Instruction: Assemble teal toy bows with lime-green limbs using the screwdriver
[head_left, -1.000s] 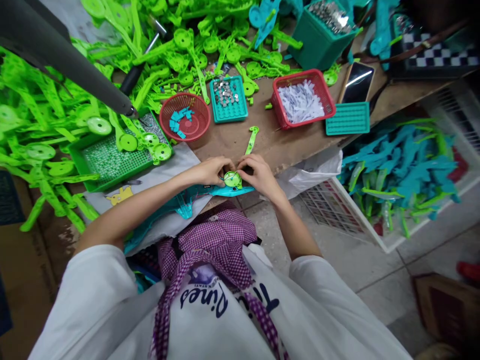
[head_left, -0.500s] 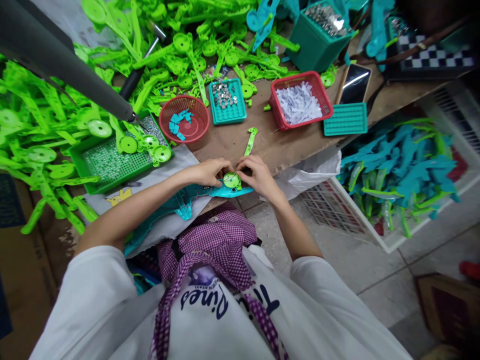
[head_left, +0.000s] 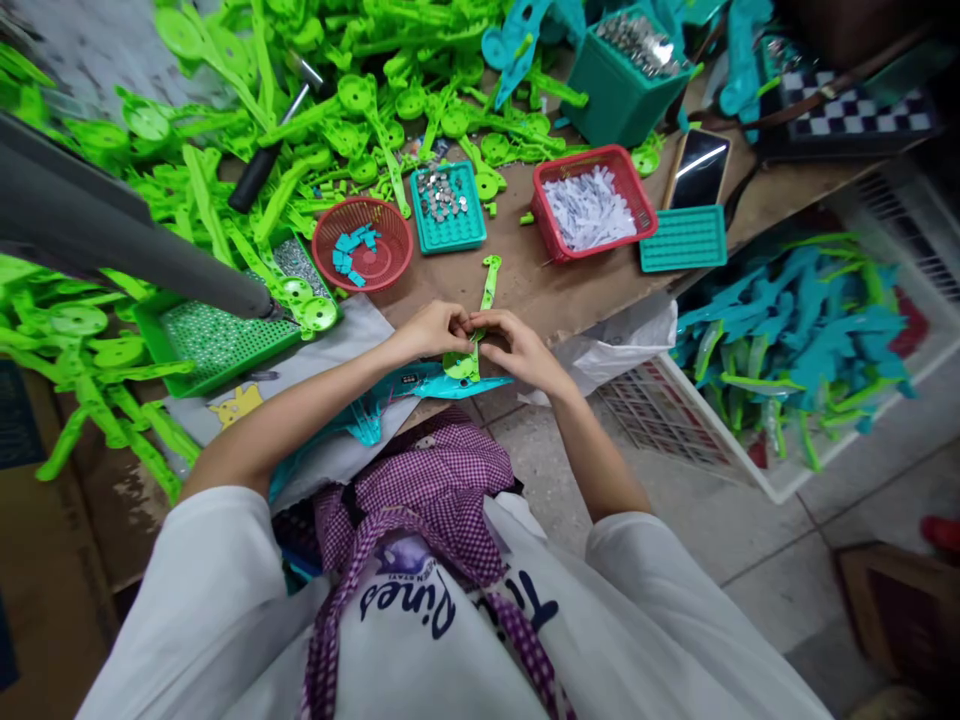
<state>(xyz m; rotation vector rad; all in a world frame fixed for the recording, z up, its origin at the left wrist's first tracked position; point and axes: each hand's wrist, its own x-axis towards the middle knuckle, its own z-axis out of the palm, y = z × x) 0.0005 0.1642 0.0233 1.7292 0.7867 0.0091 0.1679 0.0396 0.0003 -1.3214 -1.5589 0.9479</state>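
Observation:
At the table's front edge a lime-green plastic piece with a round end (head_left: 459,365) and a narrow arm (head_left: 490,282) lies under my hands. Beneath it is a translucent blue plastic piece (head_left: 480,387), stretching left over grey cloth. My left hand (head_left: 433,332) is closed in a pinch above the round end. Close against it, fingertips nearly touching, my right hand (head_left: 517,350) pinches too, over the narrow arm. Whatever sits between the fingertips is too small and hidden to make out.
A red round basket (head_left: 382,265) of blue bits, a teal tray (head_left: 472,240) of metal discs and a red basket (head_left: 544,235) of white strips stand beyond. Left are a dark tapered tool (head_left: 187,260), a hammer (head_left: 259,170) and heaped green pieces. A white crate (head_left: 776,485) stands right.
Both hands have moved slightly up off the round end, and their fingertips have come together. The round end now shows less of its face and appears tilted.

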